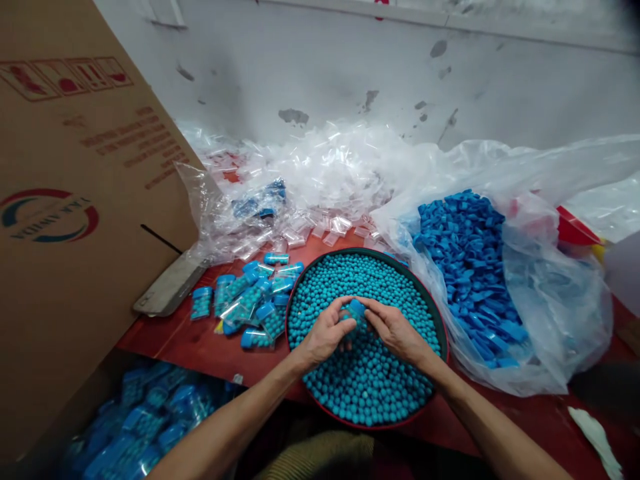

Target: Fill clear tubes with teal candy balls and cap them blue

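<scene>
So the whole spread sits on a scuffed red tabletop (pixel 170 350). Call the round, dark-walled tub with a red rim (pixel 434 297) the centre of the clock; it's parked right at the near edge. At 10 o'clock there's a messy pile of small clear plastic containers with blue caps (pixel 245 303), some tipped over. Loads of flat clear plastic pieces (pixel 300 233) cover 11 to 12. A big, cloudy see-through plastic bag (pixel 555 300) hogs 2 to 3, and some crumpled whitish scrap (pixel 595 440) lies around 4.
</scene>
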`<state>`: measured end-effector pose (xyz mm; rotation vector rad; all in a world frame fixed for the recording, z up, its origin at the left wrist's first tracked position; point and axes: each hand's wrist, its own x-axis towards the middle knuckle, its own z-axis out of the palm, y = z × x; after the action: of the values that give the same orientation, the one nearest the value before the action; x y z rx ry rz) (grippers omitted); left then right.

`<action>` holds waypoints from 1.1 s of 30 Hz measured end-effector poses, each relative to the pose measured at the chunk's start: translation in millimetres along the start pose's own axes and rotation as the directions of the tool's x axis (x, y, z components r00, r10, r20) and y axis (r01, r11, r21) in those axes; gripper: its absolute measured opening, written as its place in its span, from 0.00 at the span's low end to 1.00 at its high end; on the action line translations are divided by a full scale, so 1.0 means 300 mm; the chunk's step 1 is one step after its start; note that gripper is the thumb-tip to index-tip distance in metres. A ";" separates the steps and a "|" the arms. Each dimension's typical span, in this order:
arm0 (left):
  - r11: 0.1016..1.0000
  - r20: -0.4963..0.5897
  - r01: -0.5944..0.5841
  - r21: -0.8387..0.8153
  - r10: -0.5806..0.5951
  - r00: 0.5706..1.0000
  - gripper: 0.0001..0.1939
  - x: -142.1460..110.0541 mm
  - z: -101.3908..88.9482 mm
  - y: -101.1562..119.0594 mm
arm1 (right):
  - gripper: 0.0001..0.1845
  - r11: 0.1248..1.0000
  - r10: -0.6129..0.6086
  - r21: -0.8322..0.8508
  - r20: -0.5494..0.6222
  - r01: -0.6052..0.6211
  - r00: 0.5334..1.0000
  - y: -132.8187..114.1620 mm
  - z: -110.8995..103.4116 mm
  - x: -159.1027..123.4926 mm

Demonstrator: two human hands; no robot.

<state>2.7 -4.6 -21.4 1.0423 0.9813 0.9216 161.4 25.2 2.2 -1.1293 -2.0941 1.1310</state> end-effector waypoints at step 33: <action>0.996 0.057 0.044 -0.078 -0.040 0.998 0.18 -0.034 -0.022 -0.017 | 0.16 0.967 0.103 0.227 0.063 -0.115 0.993 0.017 -0.025 -0.060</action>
<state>-5.8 -13.6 -25.6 0.9717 0.9101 0.8858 178.6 14.7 0.9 -1.1246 -1.8967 1.4278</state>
